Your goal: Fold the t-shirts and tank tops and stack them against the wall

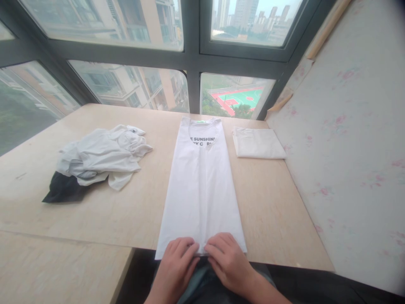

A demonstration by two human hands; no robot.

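Tugging evenly should help smooth the white shirt [185, 198], which lies on the worktop [139, 219] right of the crumpled clothes [104, 147], its near edge held by left hand [179, 259] and right hand [228, 259], each grip pinched closed

at bottom centre, the left hand [179, 255] and right hand [226, 256] grip a white shirt [186, 194] by its near edge; rumpled clothes [101, 152] lie mid-left, a folded cloth [258, 144] mid-right.

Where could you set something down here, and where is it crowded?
Bare surface shows between the crumpled clothes and the white shirt, and right of the shirt, nearer than the folded cloth. Crowded: the shirt's near edge, at the left hand and right hand.
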